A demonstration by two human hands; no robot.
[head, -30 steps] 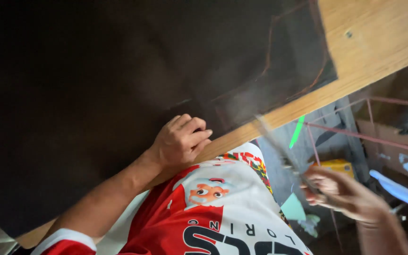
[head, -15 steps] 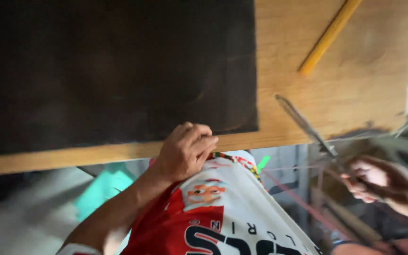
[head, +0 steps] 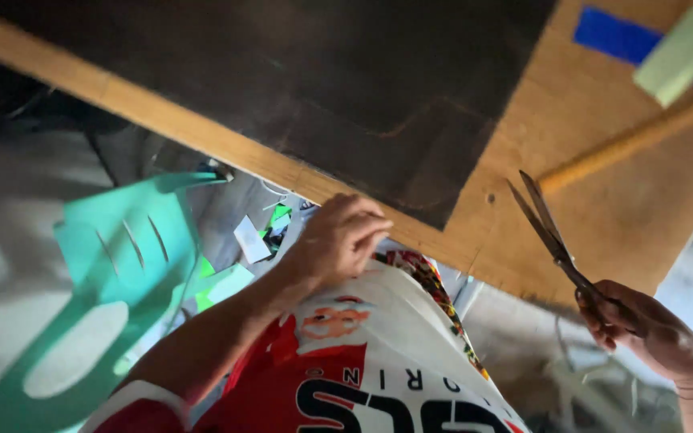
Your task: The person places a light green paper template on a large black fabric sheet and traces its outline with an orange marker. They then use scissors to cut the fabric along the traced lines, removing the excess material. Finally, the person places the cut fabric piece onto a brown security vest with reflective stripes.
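Bench (head: 603,216) of pale brown wood fills the top of your view, its near edge running on a slant from upper left down to lower right, just above your lap. Most of it lies under a large sheet of dark, nearly black material (head: 322,72) whose lower corner stops short of that near edge, so a narrow strip of bare wood stays free along the edge and a broader bare patch opens to the right of the sheet.

Below the edge on the left a teal plastic chair (head: 114,281) with slots in its back stands on the floor, with scraps of green and white paper (head: 234,265) strewn between it and you.

Far right on the bench lie a long yellow wooden stick (head: 635,140), a flat blue strip (head: 611,32) and a pale green bar (head: 683,48) crossing it at the top corner.

Your left hand (head: 338,236) is curled into a loose fist, knuckles resting at the bench's near edge below the sheet's corner; whether it pinches anything you cannot tell. Your right hand (head: 643,333) hangs off the bench's right end, fingers through the handles of a pair of metal scissors (head: 551,232). Their blades stand slightly parted and point up-left over the bare wood, well apart from the dark sheet.
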